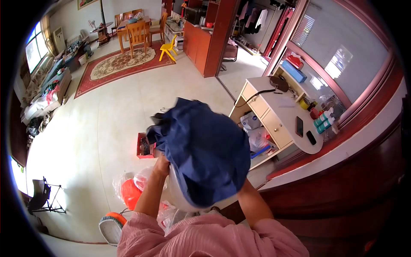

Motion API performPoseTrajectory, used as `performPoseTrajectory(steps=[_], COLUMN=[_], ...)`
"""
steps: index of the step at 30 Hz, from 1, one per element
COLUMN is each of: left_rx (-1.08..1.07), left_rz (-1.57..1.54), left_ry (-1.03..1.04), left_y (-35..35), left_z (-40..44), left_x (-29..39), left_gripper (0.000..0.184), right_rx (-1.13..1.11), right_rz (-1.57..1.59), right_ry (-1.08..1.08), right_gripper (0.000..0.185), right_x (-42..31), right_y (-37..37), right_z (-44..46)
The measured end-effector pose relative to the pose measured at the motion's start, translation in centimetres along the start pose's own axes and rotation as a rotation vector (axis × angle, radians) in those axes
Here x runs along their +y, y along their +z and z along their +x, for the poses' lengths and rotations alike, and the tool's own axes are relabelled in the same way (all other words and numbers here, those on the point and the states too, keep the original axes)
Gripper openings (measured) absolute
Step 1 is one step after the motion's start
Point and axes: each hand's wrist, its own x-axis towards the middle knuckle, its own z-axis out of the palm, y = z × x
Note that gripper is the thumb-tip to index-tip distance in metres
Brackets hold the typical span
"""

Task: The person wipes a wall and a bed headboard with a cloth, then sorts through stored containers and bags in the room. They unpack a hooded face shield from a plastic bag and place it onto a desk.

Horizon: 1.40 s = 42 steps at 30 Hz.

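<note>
A crumpled dark blue cloth [205, 150], perhaps a garment, is bunched up in front of my chest. Its left side has loose, darker folds. My left hand [162, 165] grips at its lower left edge, the fingertips tucked out of sight. Below the cloth a whitish, smooth surface [177, 192] shows; whether it is a tub or a bag I cannot tell. My right forearm [252, 201] reaches up under the cloth's right side, and the cloth hides that hand.
A cream cabinet [274, 92] at the right bears a phone [299, 127] and green-white bottles [323, 122]. On the floor are a red box [145, 147], orange-red plastic bags [131, 192] and a folding stool [45, 197]. Farther off stand a yellow chair [168, 49] and a rug [92, 77].
</note>
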Motion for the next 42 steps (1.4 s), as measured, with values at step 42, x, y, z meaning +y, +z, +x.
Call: performPoseTrajectory(steps=[42], left_rx=[-0.315], left_rz=[-0.392], left_ry=[-0.208], left_y=[29.2], left_z=[42.2], left_x=[-0.5], left_gripper=[0.052], right_rx=[0.914], right_rz=[-0.753], right_ry=[0.138], right_gripper=[0.018], right_x=[-19.3], right_y=[-21.5], right_z=[3.6])
